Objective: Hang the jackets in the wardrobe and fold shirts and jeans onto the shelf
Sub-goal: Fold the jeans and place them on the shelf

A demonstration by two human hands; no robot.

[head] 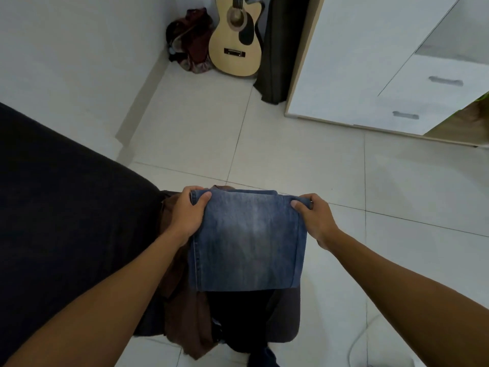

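Observation:
Folded blue jeans [248,242] hang in front of me, held by their top edge. My left hand [189,211] grips the top left corner, thumb on the front of the denim. My right hand [315,217] pinches the top right corner. Below and behind the jeans lie a brown garment [185,313] and dark clothes [238,321] on a dark seat [287,313]. The white wardrobe [370,62] with two drawer handles stands at the upper right; its inside is out of view.
A dark sofa or bed [66,194] fills the left side. An acoustic guitar [236,41] leans in the far corner beside a heap of reddish cloth [190,41] and a dark curtain [277,49]. White tiled floor [291,154] lies between me and the wardrobe.

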